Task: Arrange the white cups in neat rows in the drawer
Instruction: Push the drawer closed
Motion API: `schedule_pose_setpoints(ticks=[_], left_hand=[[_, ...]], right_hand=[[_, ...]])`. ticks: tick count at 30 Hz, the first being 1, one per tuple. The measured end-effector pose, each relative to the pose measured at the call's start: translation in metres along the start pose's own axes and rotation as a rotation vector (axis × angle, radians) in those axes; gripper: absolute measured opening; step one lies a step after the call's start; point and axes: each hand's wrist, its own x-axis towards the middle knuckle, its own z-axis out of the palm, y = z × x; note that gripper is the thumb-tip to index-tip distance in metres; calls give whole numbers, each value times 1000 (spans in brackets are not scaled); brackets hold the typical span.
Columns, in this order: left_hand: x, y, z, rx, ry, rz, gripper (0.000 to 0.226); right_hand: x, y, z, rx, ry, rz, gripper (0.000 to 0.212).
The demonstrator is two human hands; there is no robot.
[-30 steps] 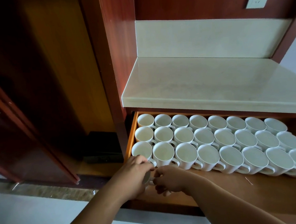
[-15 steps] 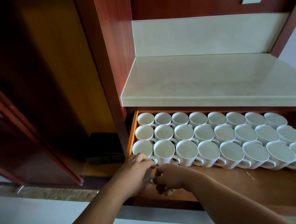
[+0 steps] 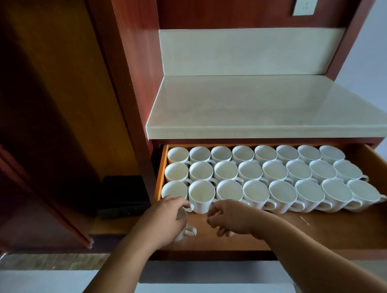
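An open wooden drawer (image 3: pixel 284 233) holds several white cups (image 3: pixel 278 170) in three rows, handles pointing front right. At the drawer's front left, my left hand (image 3: pixel 165 218) grips one more white cup (image 3: pixel 189 231) from above. Only its handle and part of its rim show under the palm. It sits just in front of the front row's left end. My right hand (image 3: pixel 231 217) hovers close to the right of that cup. Its fingers are loosely curled and hold nothing.
A pale stone countertop (image 3: pixel 253 102) overhangs the back of the drawer. A wall socket (image 3: pixel 306 1) is above it. To the left is a dark open cabinet with a black object (image 3: pixel 123 196) on its floor. A small scrap (image 3: pixel 304 220) lies on the drawer floor.
My hands have drawn slightly apart, so the cup's handle now shows between them. My left hand keeps its grip. The rows of cups have not moved.
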Motion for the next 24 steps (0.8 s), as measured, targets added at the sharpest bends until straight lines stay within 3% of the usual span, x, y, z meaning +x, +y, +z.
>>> schedule_pose_setpoints(ticks=[10,13,17,21,24], left_hand=[[-18,97,32,-7,-5,93,24],[-22,121,52,32,-21,53,37],[-27,154,72,63,1,-3,52],[-35,171,90,277,56,-57,75],[-39,170,96,367,123,-70,81]], right_hand=[[-110,76,-91,-438,303,111,23],[-144,104,-105,-468,361,99,23],[-182,143,-125,-516,434,134,47],[-202,172,-126,-570,476,79,65],[-202,183,-113,-700,548,1,64]])
